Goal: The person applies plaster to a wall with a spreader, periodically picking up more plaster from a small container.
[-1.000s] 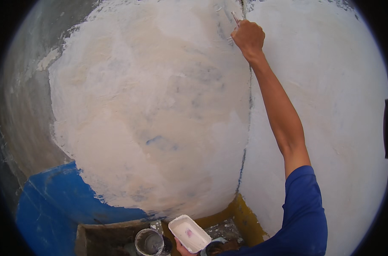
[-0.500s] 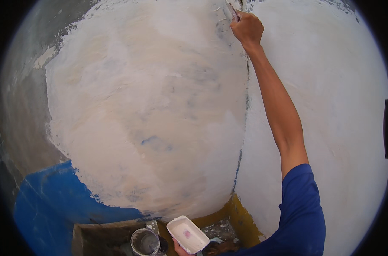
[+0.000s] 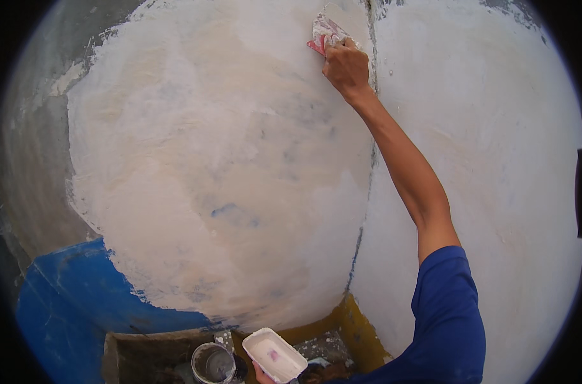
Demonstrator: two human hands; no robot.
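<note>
My right hand (image 3: pixel 346 72) is high on the wall, arm stretched out, closed round a putty knife (image 3: pixel 329 28) smeared with white putty and showing a red part at its left. The blade lies against the white-coated wall (image 3: pixel 195 160), just left of the vertical corner joint (image 3: pixel 373 109). Low down, my left hand (image 3: pixel 262 374) grips a white rectangular tub (image 3: pixel 287 347) by its near left side; most of that hand is hidden. Pale putty with a pinkish spot shows inside the tub.
A round bucket (image 3: pixel 201 352) with greyish contents stands left of the tub, by a concrete-edged basin (image 3: pixel 112 358). Blue paint (image 3: pixel 67 281) covers the lower left wall, bare grey plaster (image 3: pixel 35 160) the far left. A yellow-brown strip (image 3: pixel 358 323) runs along the corner's foot.
My right hand has moved left and down from the corner joint, and the putty knife has turned so its putty-covered face shows. The tub has shifted slightly left and down in view.
</note>
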